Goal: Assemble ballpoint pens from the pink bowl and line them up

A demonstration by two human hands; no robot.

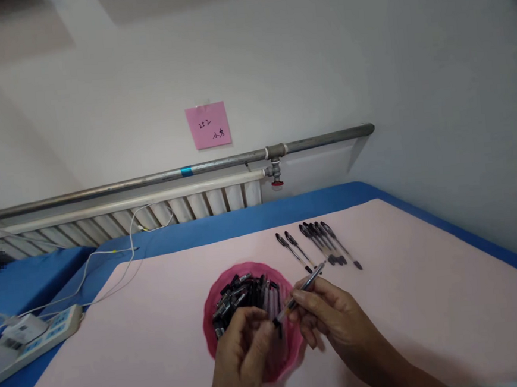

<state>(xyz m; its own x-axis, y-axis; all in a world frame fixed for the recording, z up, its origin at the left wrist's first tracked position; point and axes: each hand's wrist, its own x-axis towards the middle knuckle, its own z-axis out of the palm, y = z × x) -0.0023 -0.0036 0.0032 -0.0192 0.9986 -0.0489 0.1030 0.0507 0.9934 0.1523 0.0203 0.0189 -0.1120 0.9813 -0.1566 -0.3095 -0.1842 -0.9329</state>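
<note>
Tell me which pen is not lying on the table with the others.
The pen held in the right hand above the red bowl. The other pens lie in a row on the pink sheet behind it.

The pen you hold is slim and clear-barrelled, tilted so its far end points up and away to the right of your right hand. Its near end meets a small black cap pinched at your left hand's fingertips. The red bowl of black pen parts sits directly under both hands.
</note>
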